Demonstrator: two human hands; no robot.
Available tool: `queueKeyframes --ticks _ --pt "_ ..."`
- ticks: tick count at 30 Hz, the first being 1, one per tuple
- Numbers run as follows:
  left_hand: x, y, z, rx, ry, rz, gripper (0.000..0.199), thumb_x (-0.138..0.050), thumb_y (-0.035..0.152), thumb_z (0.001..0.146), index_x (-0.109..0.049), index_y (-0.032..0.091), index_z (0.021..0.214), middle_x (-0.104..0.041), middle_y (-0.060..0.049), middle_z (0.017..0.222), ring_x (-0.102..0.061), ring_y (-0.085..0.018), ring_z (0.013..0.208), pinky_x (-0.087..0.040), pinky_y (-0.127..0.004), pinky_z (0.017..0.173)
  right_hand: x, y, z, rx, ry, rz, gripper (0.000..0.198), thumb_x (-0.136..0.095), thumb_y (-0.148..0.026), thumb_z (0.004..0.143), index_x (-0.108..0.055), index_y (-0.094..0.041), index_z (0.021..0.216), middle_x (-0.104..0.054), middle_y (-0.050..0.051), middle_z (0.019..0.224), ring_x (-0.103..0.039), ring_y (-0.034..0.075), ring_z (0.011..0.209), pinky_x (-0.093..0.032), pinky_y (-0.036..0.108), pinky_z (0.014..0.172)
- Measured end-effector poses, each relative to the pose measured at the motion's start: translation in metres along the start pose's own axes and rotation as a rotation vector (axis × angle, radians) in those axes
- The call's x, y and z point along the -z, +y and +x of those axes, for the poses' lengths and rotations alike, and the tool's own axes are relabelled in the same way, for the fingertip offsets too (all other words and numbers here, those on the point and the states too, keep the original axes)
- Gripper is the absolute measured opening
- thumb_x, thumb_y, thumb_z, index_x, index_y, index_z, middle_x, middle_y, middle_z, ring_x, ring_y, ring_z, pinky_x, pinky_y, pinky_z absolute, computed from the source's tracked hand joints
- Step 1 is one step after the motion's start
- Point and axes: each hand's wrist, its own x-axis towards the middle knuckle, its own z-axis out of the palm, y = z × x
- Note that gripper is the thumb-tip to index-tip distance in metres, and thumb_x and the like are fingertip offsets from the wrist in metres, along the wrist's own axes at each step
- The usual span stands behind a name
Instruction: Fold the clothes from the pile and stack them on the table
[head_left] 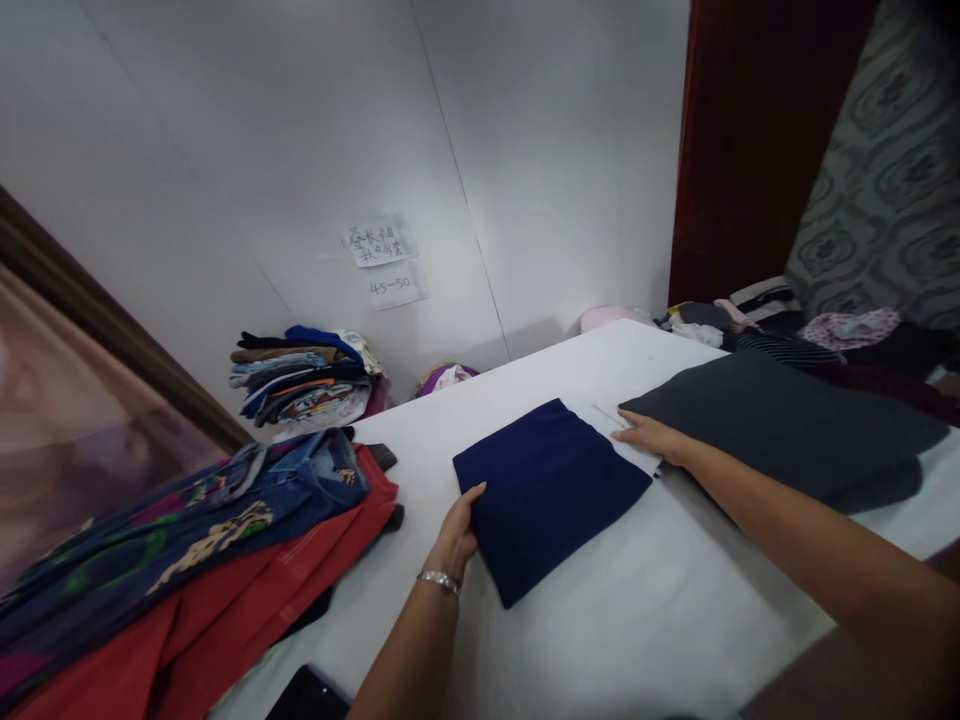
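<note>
A navy-blue folded garment point(559, 495) lies flat as a neat rectangle on the white table. My left hand point(459, 530), with a silver bracelet at the wrist, grips its left edge, thumb on top and the other fingers largely hidden. From its right side sticks out a thin white sheet point(637, 455), stiff-looking like a board. My right hand point(654, 438) pinches the sheet's outer end between thumb and fingers. Just beyond that hand lies a dark grey garment point(787, 425), spread in a thick layer.
Patterned denim point(217, 510) and red clothing point(300, 570) lie along the left side. A phone point(307, 695) is at the front edge. A stack of folded clothes point(307, 380) stands by the wall. More clothes point(772, 310) are heaped at the back right. Paper notes point(382, 240) hang on the wall.
</note>
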Motion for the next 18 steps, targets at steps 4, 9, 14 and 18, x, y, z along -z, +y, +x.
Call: queueKeyframes --ticks 4,9,14,18 --pt "0.009 -0.003 -0.011 -0.085 -0.074 0.035 0.025 -0.062 0.026 0.086 -0.065 0.006 0.100 -0.073 -0.012 0.077 -0.071 -0.022 0.066 -0.058 -0.032 0.068 0.005 0.018 -0.028 0.012 0.060 0.122 0.090 -0.074 -0.036 0.073 -0.031 -0.017 0.150 -0.063 0.014 0.124 -0.059 0.028 0.115 -0.045 0.038 0.101" --pt "0.016 -0.014 -0.030 -0.170 -0.108 0.175 0.038 -0.068 0.027 0.082 -0.060 0.012 0.116 -0.073 -0.014 0.099 -0.072 -0.024 0.079 -0.058 -0.032 0.068 -0.009 0.049 -0.079 0.009 0.261 0.478 0.090 -0.072 -0.039 0.074 -0.024 -0.030 0.151 -0.043 0.009 0.147 -0.046 0.026 0.131 -0.039 0.040 0.110" --pt "0.010 -0.018 -0.041 -0.177 -0.096 0.204 0.042 -0.072 0.022 0.079 -0.060 0.013 0.118 -0.072 -0.013 0.102 -0.071 -0.022 0.079 -0.058 -0.030 0.068 -0.038 0.069 -0.139 -0.060 0.265 0.827 0.057 -0.074 -0.039 0.070 -0.053 -0.040 0.123 -0.059 0.001 0.131 -0.050 0.026 0.127 -0.043 0.044 0.110" --pt "-0.004 -0.006 -0.044 -0.134 -0.114 0.046 0.030 -0.064 0.021 0.085 -0.063 0.007 0.111 -0.074 -0.012 0.089 -0.070 -0.019 0.072 -0.057 -0.026 0.069 -0.055 0.058 -0.160 -0.249 -0.121 1.061 0.026 -0.072 -0.029 0.075 -0.062 -0.022 0.098 -0.066 0.011 0.117 -0.057 0.028 0.120 -0.046 0.043 0.108"
